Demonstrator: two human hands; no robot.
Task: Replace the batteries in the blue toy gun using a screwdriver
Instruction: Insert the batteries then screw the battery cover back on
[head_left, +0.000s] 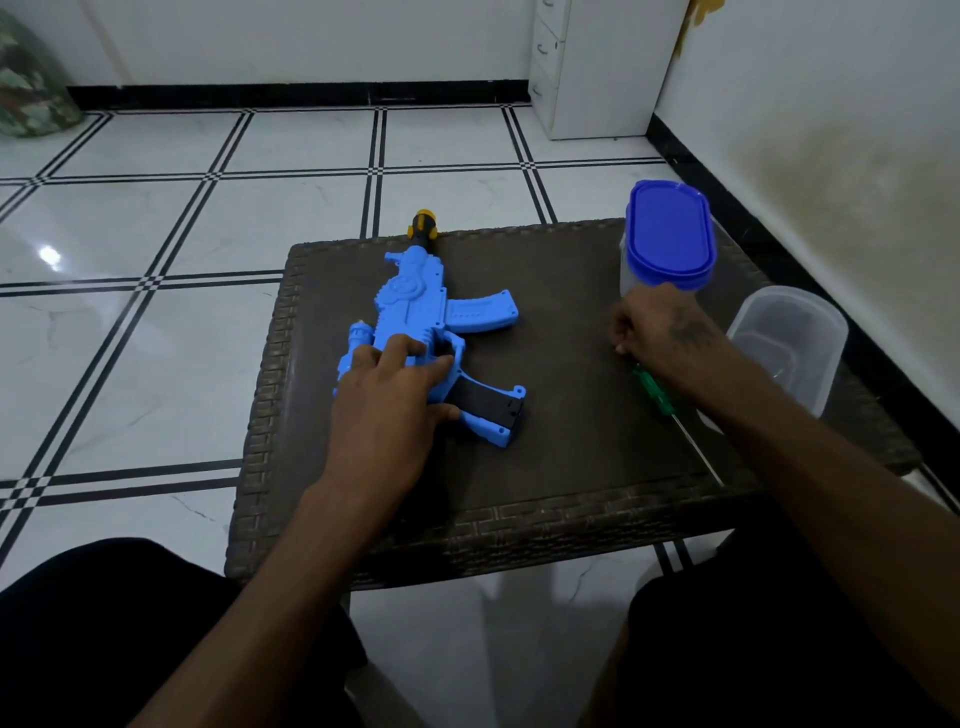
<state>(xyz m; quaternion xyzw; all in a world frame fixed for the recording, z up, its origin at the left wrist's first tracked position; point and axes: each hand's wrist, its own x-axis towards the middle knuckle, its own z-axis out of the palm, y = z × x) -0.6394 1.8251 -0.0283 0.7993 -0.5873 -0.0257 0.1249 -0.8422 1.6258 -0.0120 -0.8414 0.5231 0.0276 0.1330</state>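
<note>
Left hand (387, 410) flat on blue toy gun (415, 306); right hand (660, 332) curled over green screwdriver (654, 389)

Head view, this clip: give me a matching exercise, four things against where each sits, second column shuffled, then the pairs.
Things:
1. toy gun
2. screwdriver
3. blue-lidded container
4. clear lidless container

Places:
A. table's right edge, nearest the wall
B. under the left hand, on the table's left part
C. far right corner of the table
D. lying by the right hand

Pairs: 1-B, 2-D, 3-C, 4-A
</note>
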